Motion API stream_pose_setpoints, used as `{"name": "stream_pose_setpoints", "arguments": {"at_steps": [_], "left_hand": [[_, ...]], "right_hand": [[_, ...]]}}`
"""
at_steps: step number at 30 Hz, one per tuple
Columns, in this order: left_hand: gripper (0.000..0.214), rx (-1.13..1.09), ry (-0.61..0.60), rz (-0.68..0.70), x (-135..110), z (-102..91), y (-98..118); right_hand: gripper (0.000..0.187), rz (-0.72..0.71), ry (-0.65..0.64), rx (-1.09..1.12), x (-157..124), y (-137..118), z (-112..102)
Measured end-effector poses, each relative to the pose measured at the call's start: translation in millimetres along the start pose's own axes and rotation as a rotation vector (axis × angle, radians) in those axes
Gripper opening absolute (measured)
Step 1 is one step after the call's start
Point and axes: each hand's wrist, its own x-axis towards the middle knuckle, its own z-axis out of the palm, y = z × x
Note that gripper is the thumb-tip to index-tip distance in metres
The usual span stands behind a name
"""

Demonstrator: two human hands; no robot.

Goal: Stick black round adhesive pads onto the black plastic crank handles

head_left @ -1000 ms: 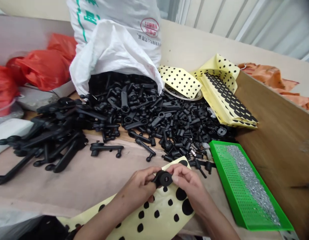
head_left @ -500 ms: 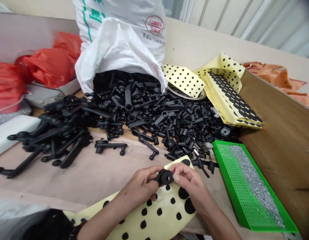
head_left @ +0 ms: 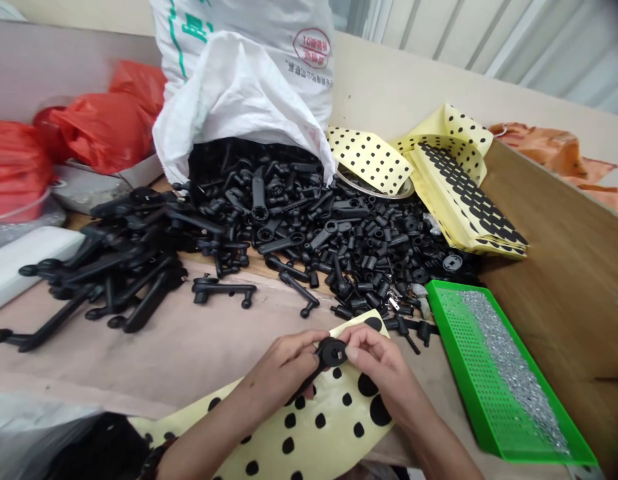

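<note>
Lower centre of frame, over yellow dotted sheet point(head_left: 331, 440): left hand point(head_left: 289, 363) grips black round-ended part point(head_left: 332, 351), right hand point(head_left: 376, 355) pinching its rim; apparently fitting step, next move likely needing steady pressure.

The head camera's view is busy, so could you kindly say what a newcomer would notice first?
Probably the green tray of small silvery pieces at right, then the heap of black parts at the white sack's mouth. In front, the left hand and right hand meet at a black part above a dotted yellow sheet.
</note>
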Motion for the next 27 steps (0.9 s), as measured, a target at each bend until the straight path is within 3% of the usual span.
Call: {"name": "stream_pose_setpoints", "arguments": {"at_steps": [6, 12, 19, 23, 27], "left_hand": [[0.034, 0.039, 0.026, -0.03, -2, 1.0, 3], [0.036, 0.114, 0.072, 0.032, 2, 6.5, -6], [0.023, 0.317, 0.191, 0.154, -3, 11.8, -5], [0.025, 0.414, 0.244, 0.254, -3, 12.4, -5], [0.028, 0.396, 0.21, 0.251, -11, 9.7, 2]], "right_hand": [[0.019, 0.011, 0.008, -0.021, 1, -1, 0], [0.019, -0.025, -0.006, -0.072, 5, 3, 0], [0.017, -0.108, 0.063, -0.395, 4, 11, 1], [0.02, -0.043, 0.037, -0.262, 6, 17, 6], [0.031, 0.088, -0.009, -0.074, 8, 8, 7]]}}
